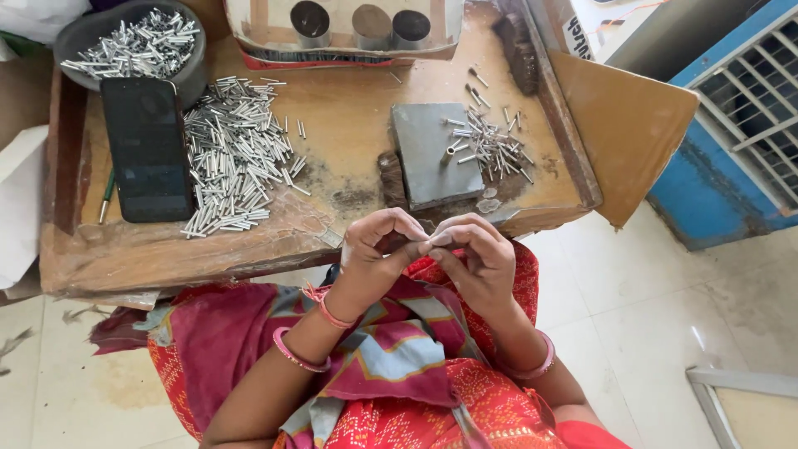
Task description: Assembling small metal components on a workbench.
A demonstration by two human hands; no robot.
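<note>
Low wooden work table (349,108), worn and stained, filling the upper frame. Brown cardboard flap (628,129) leaning off its right edge, plain. Carton (341,29) at the back edge, red trim along the bottom, three grey metal cylinders standing inside. White package corner (582,29) with dark print behind the cardboard; print not legible enough to characterise further.

Black phone (146,150) lying flat at left, screen dark. Dark round bowl (133,46) above it, heaped with short silver metal tubes. Loose spread of the same tubes (237,154) just right of the phone. Grey square slab (432,154) at centre, smaller scatter of tubes (495,145) on and beside its right edge.

Left hand (374,249) and right hand (478,254) raised over the lap just off the table's near edge, fingertips meeting, fingers curled and pinched together. Small piece (426,243) between the fingertips almost hidden; cannot tell its shape.
</note>
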